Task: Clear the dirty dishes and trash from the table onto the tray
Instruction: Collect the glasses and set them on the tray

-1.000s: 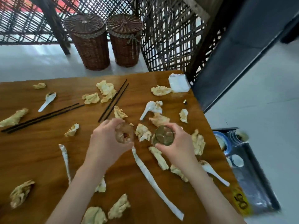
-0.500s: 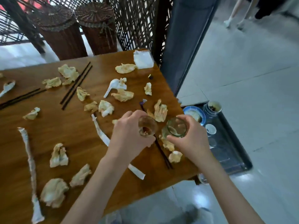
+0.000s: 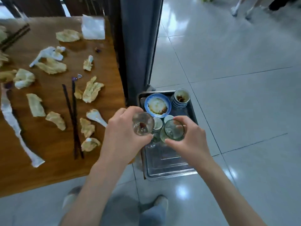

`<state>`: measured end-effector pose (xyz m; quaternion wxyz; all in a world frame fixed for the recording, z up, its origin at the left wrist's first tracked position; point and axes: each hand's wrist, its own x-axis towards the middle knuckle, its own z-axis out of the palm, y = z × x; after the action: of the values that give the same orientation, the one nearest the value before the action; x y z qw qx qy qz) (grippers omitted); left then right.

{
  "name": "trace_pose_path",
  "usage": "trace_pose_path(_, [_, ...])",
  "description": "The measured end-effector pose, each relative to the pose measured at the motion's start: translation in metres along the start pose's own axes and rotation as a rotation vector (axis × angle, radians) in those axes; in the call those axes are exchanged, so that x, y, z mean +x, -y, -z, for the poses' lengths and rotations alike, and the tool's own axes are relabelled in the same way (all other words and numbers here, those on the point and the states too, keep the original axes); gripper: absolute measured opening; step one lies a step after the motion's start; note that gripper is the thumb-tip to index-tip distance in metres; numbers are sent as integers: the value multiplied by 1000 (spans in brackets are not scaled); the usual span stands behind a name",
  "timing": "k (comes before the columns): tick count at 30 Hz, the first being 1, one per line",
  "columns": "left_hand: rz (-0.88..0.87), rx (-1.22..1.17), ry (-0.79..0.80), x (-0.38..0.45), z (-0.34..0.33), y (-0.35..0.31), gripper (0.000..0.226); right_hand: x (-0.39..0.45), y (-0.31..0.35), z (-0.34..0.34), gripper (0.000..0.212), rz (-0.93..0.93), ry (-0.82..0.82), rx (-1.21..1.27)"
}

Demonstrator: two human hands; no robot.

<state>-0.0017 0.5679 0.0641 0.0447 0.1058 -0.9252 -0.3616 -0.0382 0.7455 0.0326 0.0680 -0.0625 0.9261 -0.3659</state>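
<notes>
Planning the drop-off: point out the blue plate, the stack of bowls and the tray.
blue plate (image 3: 157,105): head view, stained middle.
stack of bowls (image 3: 181,98): head view, top bowl's inside.
tray (image 3: 167,162): head view, bare floor.

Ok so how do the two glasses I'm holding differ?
The left glass has a dark brown residue at its bottom; the right glass looks greenish with no such residue. The left hand grips one, the right hand the other. Both are small, clear, and over the tray.
</notes>
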Motion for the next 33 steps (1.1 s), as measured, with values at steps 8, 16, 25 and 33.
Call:
trace_pose_path(8, [0, -55, 15, -11, -87, -31, 60, 6, -81, 7, 58, -16, 42, -14])
trace_pose_path(16, [13, -35, 107, -33, -141, 13, 61, -8, -122, -30, 54, -61, 16, 11])
trace_pose_path(25, [146, -55, 83, -39, -234, 93, 64, -9, -193, -107, 57, -92, -20, 24])
trace_pose_path(33, [237, -101, -16, -36, -308, 131, 75, 4, -256, -168, 59, -132, -47, 19])
